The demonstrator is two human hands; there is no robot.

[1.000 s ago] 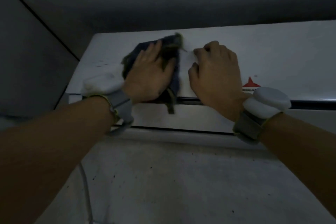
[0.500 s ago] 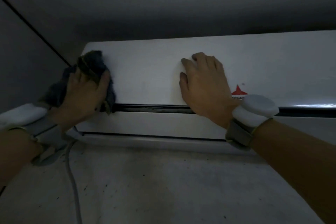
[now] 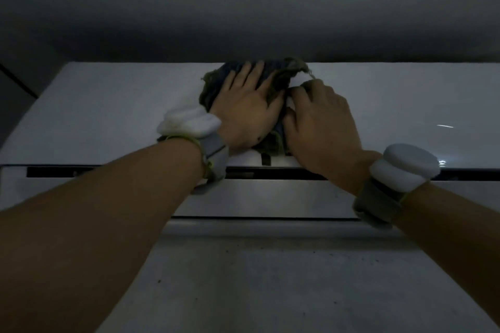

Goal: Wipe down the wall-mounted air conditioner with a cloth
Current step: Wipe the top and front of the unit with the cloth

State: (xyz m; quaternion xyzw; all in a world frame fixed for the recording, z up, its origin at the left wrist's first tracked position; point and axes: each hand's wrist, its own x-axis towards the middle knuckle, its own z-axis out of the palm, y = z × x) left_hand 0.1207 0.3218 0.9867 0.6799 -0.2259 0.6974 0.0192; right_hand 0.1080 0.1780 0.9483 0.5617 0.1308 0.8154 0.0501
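The white wall-mounted air conditioner (image 3: 108, 111) spans the view above me, with a dark slot along its lower front. A dark blue cloth (image 3: 216, 81) with frayed greenish edges lies against its front panel near the top middle. My left hand (image 3: 249, 108) presses flat on the cloth, fingers spread. My right hand (image 3: 322, 121) rests on the panel just right of it, fingers curled and touching the cloth's right edge. Both wrists carry white round devices on straps.
The dim ceiling (image 3: 243, 8) sits close above the unit. A pale speckled wall (image 3: 257, 278) runs below it. A dark corner line (image 3: 16, 78) marks the side wall at the left.
My left hand swept the cloth from the unit's left end back right to the top middle, beside my right hand. My right hand has hardly moved on the panel; the view shifted left.
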